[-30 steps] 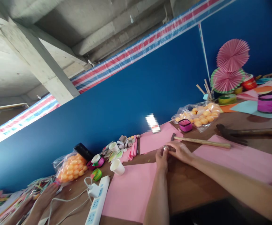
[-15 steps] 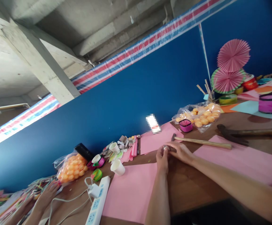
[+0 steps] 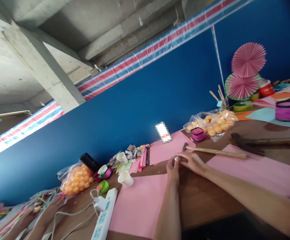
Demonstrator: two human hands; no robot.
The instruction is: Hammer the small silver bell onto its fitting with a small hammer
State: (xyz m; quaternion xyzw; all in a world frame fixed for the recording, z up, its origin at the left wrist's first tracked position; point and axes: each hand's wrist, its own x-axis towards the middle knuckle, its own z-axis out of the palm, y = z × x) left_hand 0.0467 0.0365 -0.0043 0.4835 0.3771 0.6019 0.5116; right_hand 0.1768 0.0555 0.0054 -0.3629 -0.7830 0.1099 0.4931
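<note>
Above the brown table my two hands meet, fingers closed around a small shiny silvery ball. My left hand pinches it from the near left side. My right hand reaches in from the right, its fingertips bent at the ball; they partly hide it. Just beyond my right hand lies a small hammer with a pale wooden handle. Pink paper sheets lie left of my left hand, behind both hands and under my right forearm's far side.
A white power strip with a plugged-in charger, a paper cup and a bag of orange balls stand left. Another person's hands work at far left. A larger dark hammer, another ball bag and paper fans are right.
My hands stay nearly still on the silvery ball. At far left the other person's hands have shifted slightly apart, and small shiny balls show between them.
</note>
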